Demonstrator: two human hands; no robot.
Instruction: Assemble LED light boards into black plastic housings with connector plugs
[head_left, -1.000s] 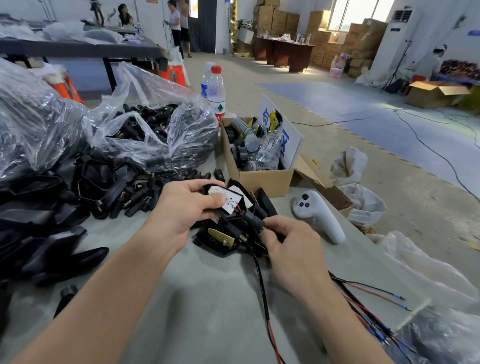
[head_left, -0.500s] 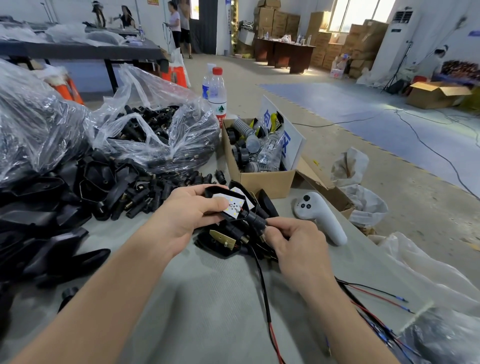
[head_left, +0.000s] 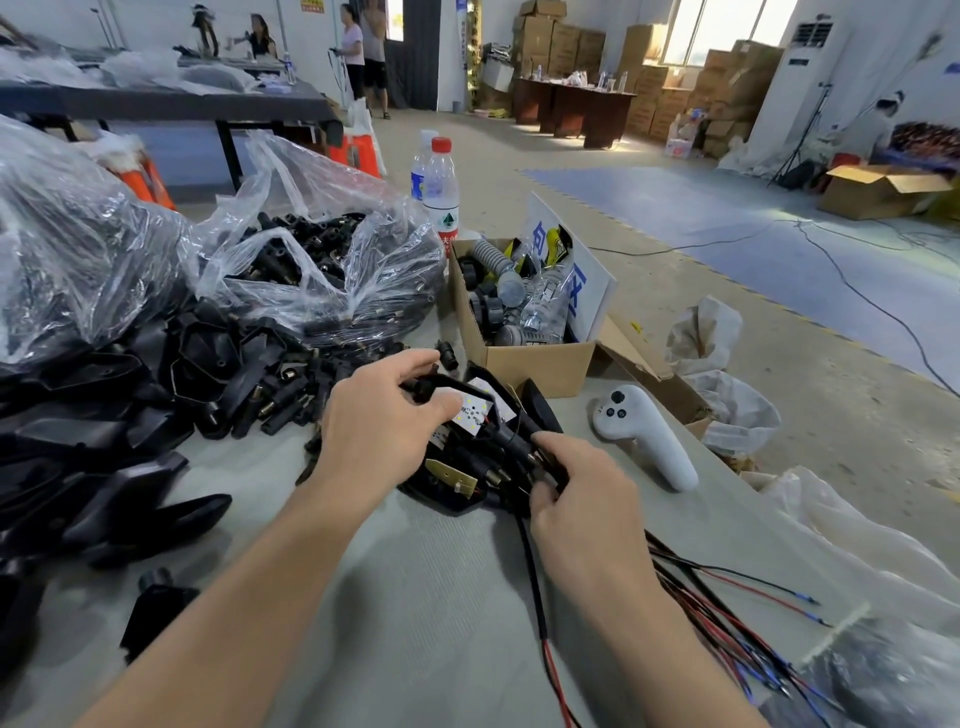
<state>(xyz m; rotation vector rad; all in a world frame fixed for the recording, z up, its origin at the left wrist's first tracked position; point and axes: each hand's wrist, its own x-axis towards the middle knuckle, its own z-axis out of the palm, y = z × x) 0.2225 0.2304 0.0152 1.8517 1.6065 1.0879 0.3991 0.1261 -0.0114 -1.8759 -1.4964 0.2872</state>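
The left hand (head_left: 379, 421) is clamped on a black housing (head_left: 441, 382) just above the tabletop (head_left: 415, 597), its thumb pressing on the white LED board (head_left: 474, 411) inside it. The right hand (head_left: 582, 499) pinches the connector plug (head_left: 514, 444) just beside the board, and the plug's cable (head_left: 532, 566) trails toward the person. The step should go best with the thumb flat so the board sits level. The plug needs lining up straight with its opening, then a push along its length without kinking the thin wires.
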